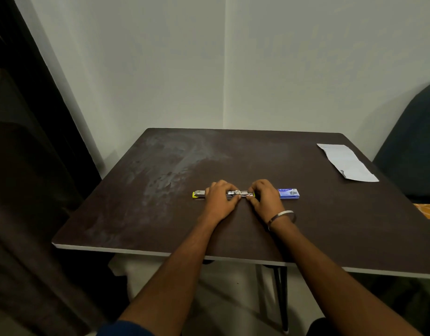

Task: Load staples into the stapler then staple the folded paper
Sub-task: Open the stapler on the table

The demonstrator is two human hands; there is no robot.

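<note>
A yellow and silver stapler [238, 194] lies flat and opened out on the dark table [160, 214], its metal staple channel showing between my hands. My left hand [220, 200] grips its left half, with the yellow end [198, 194] sticking out past the fingers. My right hand [266, 198] pinches the right end of the metal channel. A blue staple box [289, 193] lies just right of my right hand, touching the table. The folded white paper [346, 162] rests at the far right of the table, well away from both hands.
A dark cushioned seat [412, 141] stands beyond the table's right edge, and an orange patterned item [428, 210] pokes in at the right. Dark curtains [27, 141] hang on the left. Walls meet in a corner behind the table.
</note>
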